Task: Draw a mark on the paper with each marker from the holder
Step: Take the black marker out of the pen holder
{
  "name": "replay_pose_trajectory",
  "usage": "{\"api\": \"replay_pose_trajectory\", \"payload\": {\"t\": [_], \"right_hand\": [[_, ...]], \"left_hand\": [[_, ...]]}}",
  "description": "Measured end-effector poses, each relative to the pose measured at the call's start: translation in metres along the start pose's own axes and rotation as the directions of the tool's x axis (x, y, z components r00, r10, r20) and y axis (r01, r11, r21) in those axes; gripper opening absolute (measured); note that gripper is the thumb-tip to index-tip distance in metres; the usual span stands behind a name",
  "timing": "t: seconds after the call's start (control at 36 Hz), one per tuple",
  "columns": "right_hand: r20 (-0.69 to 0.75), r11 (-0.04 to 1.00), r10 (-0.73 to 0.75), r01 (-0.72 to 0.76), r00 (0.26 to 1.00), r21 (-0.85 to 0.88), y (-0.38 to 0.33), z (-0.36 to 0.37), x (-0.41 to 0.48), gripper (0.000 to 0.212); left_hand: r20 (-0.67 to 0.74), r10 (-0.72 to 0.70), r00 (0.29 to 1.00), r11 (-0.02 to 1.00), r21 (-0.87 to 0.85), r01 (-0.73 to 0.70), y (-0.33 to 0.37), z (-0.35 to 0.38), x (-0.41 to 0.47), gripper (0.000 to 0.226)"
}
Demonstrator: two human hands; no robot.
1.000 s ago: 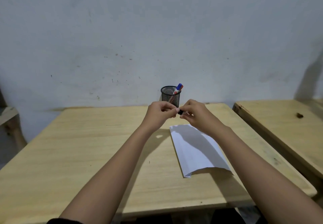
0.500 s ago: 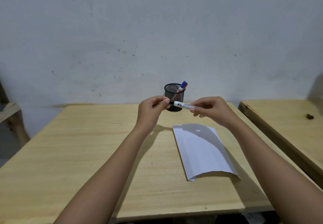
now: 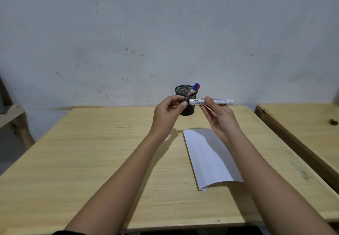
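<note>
While both hands grip it, the marker label — printed, unreadable.

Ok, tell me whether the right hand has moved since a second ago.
Yes. The right hand has drawn rightward, away from the mesh holder, pulling the white marker apart from the left hand.

View: one head-worn wide-angle camera, no second view to overlap.
Facing: forward and down, toward the wall behind the surface.
Nearness: close; both forearms enter from the bottom edge, hands mid-frame.
</note>
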State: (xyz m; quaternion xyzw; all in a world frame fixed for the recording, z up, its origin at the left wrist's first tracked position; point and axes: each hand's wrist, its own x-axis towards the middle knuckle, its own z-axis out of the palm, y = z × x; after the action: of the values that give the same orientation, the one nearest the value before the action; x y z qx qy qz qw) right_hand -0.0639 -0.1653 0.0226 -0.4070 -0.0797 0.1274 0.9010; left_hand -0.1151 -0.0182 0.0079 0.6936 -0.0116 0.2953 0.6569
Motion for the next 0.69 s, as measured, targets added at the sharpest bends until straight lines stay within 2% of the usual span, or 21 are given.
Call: {"api": "replay_pose_trajectory", "payload": {"t": [0.11, 0.28, 0.39, 0.47, 0.5, 0.56, 0.61, 0.69], "right_hand": [[0.012, 1.0, 0.008, -0.008, 1.0, 0.005, 0.001, 0.001, 0.0, 0.002], [0.078, 0.999, -0.027, 0.029, 0.997, -0.029, -0.002, 0.002, 0.0, 0.006], [0.147, 0.992, -0.1, 0.109, 0.984, -0.055, -0.007, 0.0, 0.002, 0.013], [0.129, 0.981, -0.172, 0.182, 0.977, -0.071, -0.016, -0.01, 0.007, 0.013], [0.114, 0.975, -0.192, 0.203, 0.975, -0.093, -0.019, -0.013, 0.008, 0.015], [0.091, 0.959, -0.218, 0.23, 0.972, -0.163, -0.025, -0.019, 0.008, 0.018], [0.083, 0.943, -0.223, 0.237, 0.971, -0.232, -0.027, -0.021, 0.008, 0.019], [0.064, 0.93, -0.197, 0.207, 0.978, -0.303, -0.022, -0.023, 0.008, 0.019]], "left_hand": [[-0.001, 0.052, 0.999, 0.997, 0.061, -0.052, -0.001, -0.001, 0.001, 0.014], [-0.027, 0.049, 0.998, 0.995, 0.094, -0.046, -0.008, 0.0, 0.002, 0.017], [-0.1, -0.043, 0.994, 0.999, 0.001, 0.044, -0.011, -0.001, 0.006, 0.014], [-0.147, -0.144, 0.979, 0.989, -0.036, 0.14, -0.017, -0.015, 0.008, 0.019], [-0.145, -0.171, 0.975, 0.985, -0.008, 0.172, -0.021, -0.022, 0.008, 0.019], [-0.119, -0.214, 0.97, 0.96, 0.155, 0.231, -0.03, -0.034, 0.008, 0.016], [-0.093, -0.244, 0.965, 0.902, 0.344, 0.261, -0.037, -0.041, 0.006, 0.01], [-0.05, -0.289, 0.956, 0.802, 0.532, 0.271, -0.045, -0.046, 0.002, 0.007]]}}
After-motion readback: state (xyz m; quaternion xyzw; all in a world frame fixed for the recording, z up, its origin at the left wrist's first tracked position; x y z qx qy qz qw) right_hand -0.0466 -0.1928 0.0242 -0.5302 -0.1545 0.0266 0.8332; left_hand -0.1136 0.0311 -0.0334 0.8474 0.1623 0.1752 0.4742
